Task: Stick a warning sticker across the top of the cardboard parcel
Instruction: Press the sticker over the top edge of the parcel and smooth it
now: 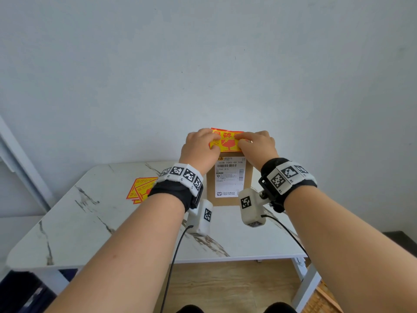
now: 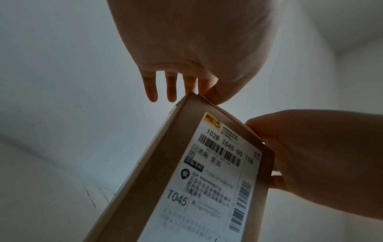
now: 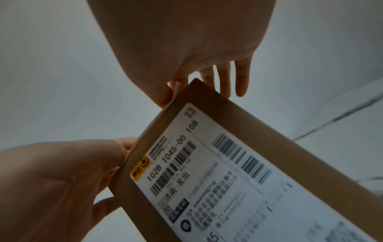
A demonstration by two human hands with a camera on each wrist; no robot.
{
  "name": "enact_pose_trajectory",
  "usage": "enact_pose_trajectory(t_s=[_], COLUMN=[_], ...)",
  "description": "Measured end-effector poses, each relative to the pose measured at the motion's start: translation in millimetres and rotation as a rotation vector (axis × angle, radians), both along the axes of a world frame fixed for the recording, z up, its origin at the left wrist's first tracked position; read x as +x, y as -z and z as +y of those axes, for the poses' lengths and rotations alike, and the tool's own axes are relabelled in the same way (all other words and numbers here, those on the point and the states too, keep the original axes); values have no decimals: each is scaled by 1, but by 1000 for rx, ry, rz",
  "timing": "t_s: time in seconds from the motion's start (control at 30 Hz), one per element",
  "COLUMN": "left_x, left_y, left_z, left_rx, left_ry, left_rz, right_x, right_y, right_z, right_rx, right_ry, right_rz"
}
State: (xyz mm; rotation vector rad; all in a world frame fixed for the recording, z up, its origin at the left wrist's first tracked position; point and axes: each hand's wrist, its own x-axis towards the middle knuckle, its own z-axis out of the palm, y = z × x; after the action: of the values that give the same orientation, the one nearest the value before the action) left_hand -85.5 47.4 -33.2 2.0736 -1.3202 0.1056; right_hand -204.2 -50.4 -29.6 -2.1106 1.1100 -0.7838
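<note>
A thin brown cardboard parcel [image 1: 225,201] stands upright on the table with its white shipping label facing me. Over its top edge sits a yellow and red warning sticker [image 1: 226,141]. My left hand [image 1: 203,143] holds the sticker's left end, thumb in front and fingers behind. At the right end my right hand [image 1: 255,143] does the same. In the left wrist view the left hand [image 2: 196,49] has its thumb at the parcel's [image 2: 157,163] top corner. The right wrist view shows a thin pale sticker edge [image 3: 177,89] between thumb and forefinger of the right hand [image 3: 196,41], just above the parcel [image 3: 269,131].
A small stack of spare warning stickers [image 1: 141,188] lies on the white marble-pattern table [image 1: 90,222], left of the parcel. A plain wall rises close behind the table. A wicker basket [image 1: 325,299] stands on the wooden floor at the lower right.
</note>
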Motion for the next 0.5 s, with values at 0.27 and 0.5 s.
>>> enact_pose_trajectory(t_s=[0.27,0.5], left_x=[-5,-5], left_y=[5,-1], left_z=[-1,-3], left_rx=[-19,-24], left_ry=[33,-38], left_rz=[162,94], right_x=[-8,-12], right_y=[2,3], right_z=[5,3], right_rx=[197,138], right_ry=[-97,-84], right_rz=[-177,-190])
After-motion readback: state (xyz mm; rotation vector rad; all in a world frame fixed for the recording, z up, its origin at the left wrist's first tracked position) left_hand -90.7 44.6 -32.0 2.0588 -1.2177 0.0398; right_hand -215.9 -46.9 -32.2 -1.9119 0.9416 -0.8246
